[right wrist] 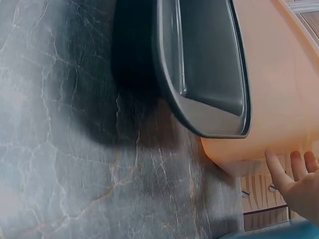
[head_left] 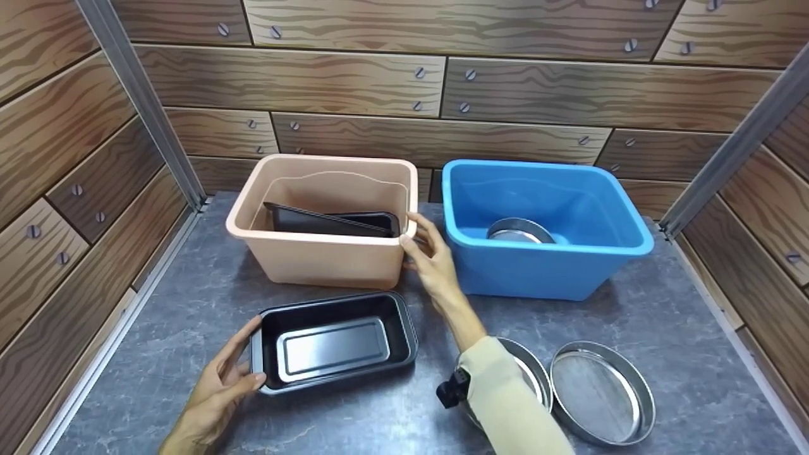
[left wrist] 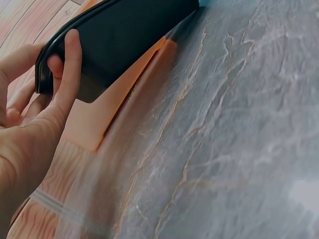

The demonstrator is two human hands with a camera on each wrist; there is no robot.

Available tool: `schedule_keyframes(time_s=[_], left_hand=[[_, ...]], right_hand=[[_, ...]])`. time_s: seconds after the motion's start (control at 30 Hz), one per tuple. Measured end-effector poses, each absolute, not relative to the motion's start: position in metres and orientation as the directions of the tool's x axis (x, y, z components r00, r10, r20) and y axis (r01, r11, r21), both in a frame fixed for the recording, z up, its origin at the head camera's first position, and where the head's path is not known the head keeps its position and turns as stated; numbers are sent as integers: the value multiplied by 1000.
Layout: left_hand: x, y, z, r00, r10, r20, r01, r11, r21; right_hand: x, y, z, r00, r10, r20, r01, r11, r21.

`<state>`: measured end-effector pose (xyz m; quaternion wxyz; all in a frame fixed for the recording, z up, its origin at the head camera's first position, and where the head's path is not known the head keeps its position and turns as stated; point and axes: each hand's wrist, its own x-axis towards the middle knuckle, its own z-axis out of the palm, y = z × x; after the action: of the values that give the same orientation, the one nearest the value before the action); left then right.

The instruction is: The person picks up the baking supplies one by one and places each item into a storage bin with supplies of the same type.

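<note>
A dark loaf pan point(head_left: 334, 347) is held above the grey table by my left hand point(head_left: 218, 385), its thumb on the near corner and fingers along the left end. In the left wrist view, the same hand point(left wrist: 45, 94) pinches the pan's end point(left wrist: 124, 40). My right hand point(head_left: 433, 259) touches the right side of the peach bin point(head_left: 322, 259) near its front corner. The right wrist view shows that hand's fingers point(right wrist: 276, 169) extended against the bin wall point(right wrist: 274, 99). Inside the bin lie dark pans point(head_left: 316, 221), one leaning at a tilt.
To the right stands a blue bin point(head_left: 524, 272) with a round metal tin point(head_left: 521, 230) inside. Two round tins lie at the front right: one point(head_left: 603, 395) in full view, the other point(head_left: 537, 373) partly behind my right sleeve point(head_left: 512, 398). Wood-patterned walls point(head_left: 347, 82) enclose the table.
</note>
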<state>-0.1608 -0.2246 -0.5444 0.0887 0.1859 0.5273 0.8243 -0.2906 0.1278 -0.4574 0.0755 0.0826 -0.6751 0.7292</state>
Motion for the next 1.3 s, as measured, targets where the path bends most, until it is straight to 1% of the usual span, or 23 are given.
schedule_keyframes(time_s=[0.23,0.47,0.73,0.93,1.07,1.3], left_hand=[[-163,-223,-541,-895,340,288,100,-476,874],[-162,-221,-523,-902,305,304,140,-459,877],[-165,-219,-499,-864,265,428,244,-522,817],[-167,-218,-485,-859,238,454,283,-518,808],[-168,-217,-476,-853,224,471,300,-528,794],[-173,-216,-463,-853,204,480,329,-503,799]], right_hand=[[-304,130,-475,-973,10,229,-229,-84,-970],[-308,129,-484,-967,39,251,-252,-47,-966],[-309,128,-484,-962,48,270,-272,-26,-962],[-310,128,-483,-949,57,311,-312,-11,-950],[-304,128,-475,-936,37,351,-352,-14,-936],[-291,127,-461,-939,17,342,-343,-34,-939]])
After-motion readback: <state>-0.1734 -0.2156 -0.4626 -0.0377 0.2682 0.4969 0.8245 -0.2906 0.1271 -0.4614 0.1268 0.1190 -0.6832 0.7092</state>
